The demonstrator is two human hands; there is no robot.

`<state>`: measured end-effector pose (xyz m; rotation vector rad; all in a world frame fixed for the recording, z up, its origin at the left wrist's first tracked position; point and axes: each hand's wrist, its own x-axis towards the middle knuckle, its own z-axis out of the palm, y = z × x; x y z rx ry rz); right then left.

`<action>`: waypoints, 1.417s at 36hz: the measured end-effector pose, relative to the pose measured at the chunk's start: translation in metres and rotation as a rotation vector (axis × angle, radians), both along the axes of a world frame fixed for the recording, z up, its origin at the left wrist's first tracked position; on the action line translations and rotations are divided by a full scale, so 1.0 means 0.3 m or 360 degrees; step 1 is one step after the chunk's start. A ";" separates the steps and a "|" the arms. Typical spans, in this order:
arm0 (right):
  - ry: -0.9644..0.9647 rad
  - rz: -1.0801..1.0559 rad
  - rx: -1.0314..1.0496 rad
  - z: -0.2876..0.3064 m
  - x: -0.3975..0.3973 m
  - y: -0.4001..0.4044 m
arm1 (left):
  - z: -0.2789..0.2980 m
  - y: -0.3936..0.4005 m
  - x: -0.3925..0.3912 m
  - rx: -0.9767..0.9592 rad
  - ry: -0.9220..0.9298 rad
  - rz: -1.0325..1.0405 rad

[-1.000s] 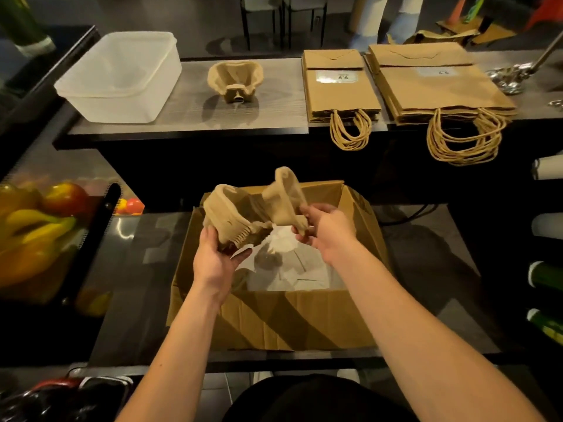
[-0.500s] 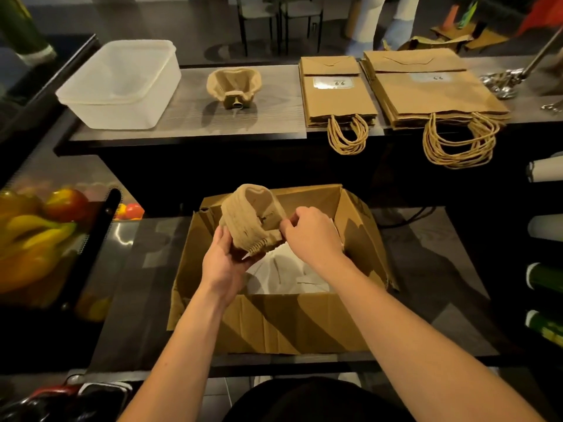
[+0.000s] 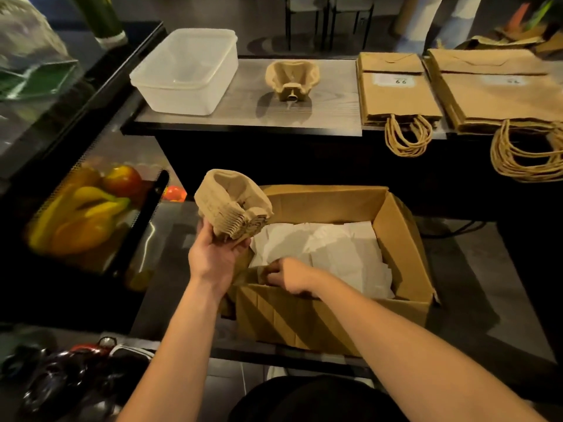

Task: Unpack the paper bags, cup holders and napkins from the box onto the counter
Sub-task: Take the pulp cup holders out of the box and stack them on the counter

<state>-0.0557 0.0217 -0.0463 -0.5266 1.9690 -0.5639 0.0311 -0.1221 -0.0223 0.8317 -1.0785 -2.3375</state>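
We are gripping the cup-holder stack (image 3: 233, 207) in our left hand (image 3: 213, 257) above the cardboard box (image 3: 335, 315), while our right hand (image 3: 289, 274) is reaching inside it, grip hidden, so we cannot tell.

Only one legible mark: "66" printed on a white label (image 3: 395, 81) on the top bag of the smaller paper bag stack (image 3: 397, 89) on the counter. Similar label (image 3: 508, 81) on the larger bag stack (image 3: 499, 95), too blurred to read. Nothing else readable.
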 end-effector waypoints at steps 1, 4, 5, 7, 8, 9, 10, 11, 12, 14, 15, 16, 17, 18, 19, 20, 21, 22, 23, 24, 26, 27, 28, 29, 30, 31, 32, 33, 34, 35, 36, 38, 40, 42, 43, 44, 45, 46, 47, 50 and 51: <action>0.0015 -0.0103 -0.0067 0.000 -0.006 0.004 | -0.001 0.003 0.004 0.0006 -0.0001 0.0003; -0.0032 -0.0608 -0.0391 0.038 -0.025 0.027 | -0.003 0.016 0.005 0.0006 -0.0005 -0.0008; -0.0018 -0.0773 -0.0504 0.049 -0.036 0.038 | -0.005 0.020 0.001 0.0003 -0.0009 -0.0013; 0.0090 -0.0984 -0.0689 0.065 -0.067 0.069 | -0.009 0.027 -0.010 0.0011 0.0000 -0.0025; 0.0135 -0.1062 -0.0778 0.072 -0.085 0.088 | -0.010 0.030 -0.018 0.0019 0.0005 -0.0033; 0.0138 -0.1142 -0.0862 0.082 -0.103 0.110 | -0.012 0.035 -0.026 0.0023 0.0013 -0.0047; 0.0105 -0.1231 -0.0935 0.096 -0.123 0.129 | -0.013 0.042 -0.035 0.0026 0.0017 -0.0065; 0.0032 -0.1319 -0.1045 0.111 -0.142 0.150 | -0.016 0.049 -0.046 0.0030 0.0014 -0.0082; -0.0070 -0.1398 -0.1171 0.124 -0.160 0.170 | -0.020 0.057 -0.057 0.0032 0.0001 -0.0101; -0.0312 -0.1522 -0.1426 0.157 -0.186 0.204 | -0.028 0.078 -0.079 0.0028 -0.0052 -0.0124; -0.0381 -0.1543 -0.1519 0.176 -0.191 0.218 | -0.032 0.089 -0.091 0.0017 -0.0079 -0.0140; -0.0406 -0.1534 -0.1578 0.190 -0.193 0.232 | -0.035 0.101 -0.101 -0.0002 -0.0094 -0.0163; -0.0408 -0.1520 -0.1616 0.204 -0.191 0.245 | -0.035 0.115 -0.112 -0.0030 -0.0109 -0.0186; -0.0400 -0.1512 -0.1637 0.217 -0.189 0.256 | -0.032 0.129 -0.124 -0.0068 -0.0121 -0.0206; -0.0392 -0.1511 -0.1646 0.228 -0.186 0.266 | -0.027 0.145 -0.133 -0.0105 -0.0120 -0.0238; -0.0378 -0.1500 -0.1646 0.237 -0.184 0.274 | -0.021 0.162 -0.141 -0.0137 -0.0119 -0.0273; -0.0330 -0.1471 -0.1622 0.245 -0.180 0.282 | -0.019 0.176 -0.148 -0.0161 -0.0121 -0.0305; -0.0215 -0.1412 -0.1563 0.253 -0.175 0.289 | -0.016 0.191 -0.153 -0.0174 -0.0128 -0.0331; -0.0037 -0.1329 -0.1467 0.260 -0.170 0.296 | -0.014 0.202 -0.158 -0.0175 -0.0139 -0.0342; 0.0163 -0.1231 -0.1362 0.268 -0.165 0.304 | -0.013 0.211 -0.163 -0.0168 -0.0147 -0.0352; 0.0551 -0.0997 -0.1200 0.281 -0.161 0.321 | -0.014 0.223 -0.171 -0.0171 -0.0144 -0.0386; 0.0710 -0.0867 -0.1149 0.286 -0.159 0.327 | -0.011 0.228 -0.175 -0.0177 -0.0132 -0.0402; 0.0825 -0.0762 -0.1121 0.290 -0.160 0.333 | -0.009 0.232 -0.178 -0.0173 -0.0115 -0.0413; 0.0896 -0.0692 -0.1107 0.293 -0.160 0.340 | -0.007 0.236 -0.181 -0.0157 -0.0097 -0.0418; 0.0924 -0.0653 -0.1100 0.295 -0.160 0.346 | -0.006 0.240 -0.184 -0.0133 -0.0088 -0.0413; 0.0934 -0.0630 -0.1095 0.296 -0.160 0.352 | -0.005 0.243 -0.187 -0.0100 -0.0086 -0.0405; 0.0945 -0.0613 -0.1092 0.299 -0.159 0.358 | -0.002 0.247 -0.189 -0.0061 -0.0093 -0.0396; 0.0977 -0.0596 -0.1075 0.302 -0.159 0.363 | 0.000 0.251 -0.191 -0.0024 -0.0109 -0.0384; 0.1032 -0.0575 -0.1047 0.305 -0.160 0.367 | 0.003 0.254 -0.192 0.0015 -0.0129 -0.0377; 0.1096 -0.0555 -0.1016 0.306 -0.161 0.371 | 0.004 0.255 -0.193 0.0048 -0.0149 -0.0373; 0.1147 -0.0537 -0.0994 0.307 -0.162 0.375 | 0.005 0.257 -0.193 0.0078 -0.0167 -0.0371; 0.1187 -0.0525 -0.0991 0.307 -0.165 0.383 | 0.011 0.262 -0.190 0.0126 -0.0202 -0.0366; 0.1149 -0.0502 -0.1025 0.304 -0.165 0.387 | 0.017 0.269 -0.183 0.0179 -0.0198 -0.0364; 0.1041 -0.0493 -0.1065 0.307 -0.163 0.386 | 0.027 0.275 -0.175 0.0236 -0.0203 -0.0370; 0.0971 -0.0501 -0.1078 0.312 -0.161 0.384 | 0.033 0.277 -0.173 0.0246 -0.0203 -0.0386; 0.0913 -0.0513 -0.1090 0.315 -0.158 0.381 | 0.040 0.279 -0.170 0.0249 -0.0197 -0.0417; 0.0862 -0.0525 -0.1109 0.317 -0.156 0.378 | 0.045 0.279 -0.168 0.0243 -0.0185 -0.0462; 0.0837 -0.0530 -0.1126 0.314 -0.154 0.374 | 0.052 0.280 -0.167 0.0232 -0.0174 -0.0513; 0.0827 -0.0525 -0.1142 0.311 -0.152 0.371 | 0.061 0.282 -0.166 0.0225 -0.0165 -0.0567; 0.0828 -0.0489 -0.1121 0.301 -0.143 0.357 | 0.085 0.288 -0.169 0.0269 -0.0132 -0.0704; 0.0838 -0.0478 -0.1107 0.304 -0.140 0.352 | 0.092 0.290 -0.172 0.0279 -0.0116 -0.0726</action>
